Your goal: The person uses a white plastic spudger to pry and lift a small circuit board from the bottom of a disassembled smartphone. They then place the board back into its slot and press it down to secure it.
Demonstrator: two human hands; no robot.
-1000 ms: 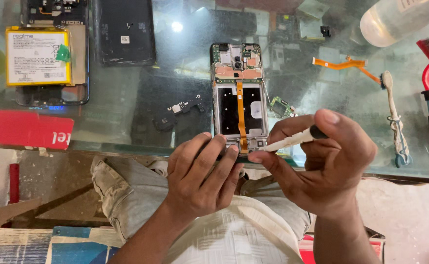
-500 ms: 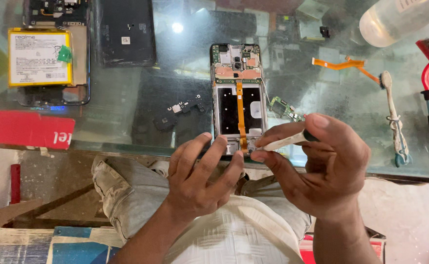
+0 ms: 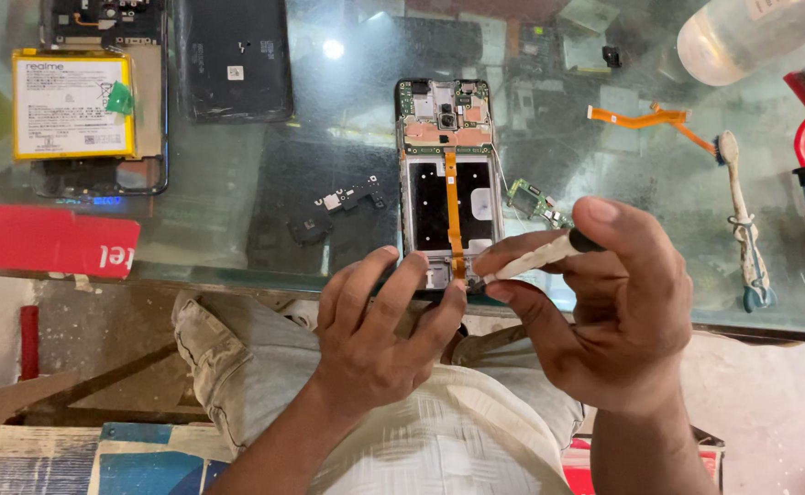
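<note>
My left hand (image 3: 375, 335) is pinning the opened phone (image 3: 446, 183) at the desk's (image 3: 237, 211) near edge, steadying it while my right hand (image 3: 623, 321) is pinching a white tool (image 3: 535, 258) against its bottom end.

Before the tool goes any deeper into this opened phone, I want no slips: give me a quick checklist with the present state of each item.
1. Opened phone steadied at its lower end by left hand: ok.
2. White-handled tool gripped in right hand: ok.
3. Tool tip visible: cannot tell, fingers hide it.
4. Orange flex strip lying flat, untorn: ok.
5. Small green board clear of the phone: ok.
6. Phone fully on the glass table: not ok, it sits at the near edge.
</note>
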